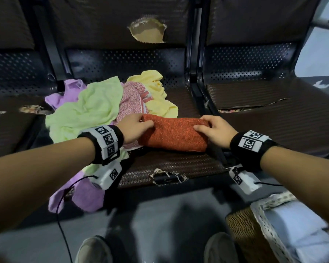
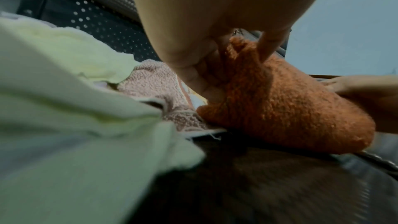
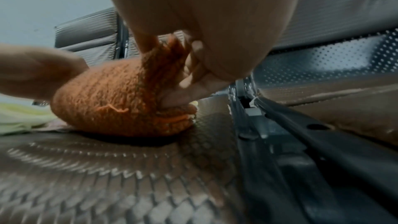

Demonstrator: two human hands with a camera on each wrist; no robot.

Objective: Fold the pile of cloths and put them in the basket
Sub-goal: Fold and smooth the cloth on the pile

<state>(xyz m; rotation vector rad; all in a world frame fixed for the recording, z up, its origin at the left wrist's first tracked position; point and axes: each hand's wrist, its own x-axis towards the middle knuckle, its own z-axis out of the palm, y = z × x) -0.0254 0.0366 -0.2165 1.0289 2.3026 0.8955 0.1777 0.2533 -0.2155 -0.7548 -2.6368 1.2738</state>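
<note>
An orange knitted cloth (image 1: 174, 133) lies folded into a thick band on the brown bench seat (image 1: 171, 164). My left hand (image 1: 136, 126) grips its left end, thumb on top and fingers behind. My right hand (image 1: 215, 130) grips its right end the same way. The left wrist view shows the orange cloth (image 2: 280, 108) pinched by my left hand (image 2: 215, 67); the right wrist view shows the cloth (image 3: 116, 101) held by my right hand (image 3: 185, 81). A loose pile lies left of it: light green cloth (image 1: 87, 111), pink cloth (image 1: 129, 103), yellow cloth (image 1: 156, 92), purple cloth (image 1: 68, 92). The wicker basket (image 1: 254, 230) stands at bottom right.
The basket holds a pale blue folded cloth (image 1: 300, 230) and has a lace-trimmed liner. A black metal divider (image 1: 203, 95) separates this seat from the one at right. The seat's front edge is torn (image 1: 167, 177). My shoes (image 1: 95, 251) stand on the grey floor below.
</note>
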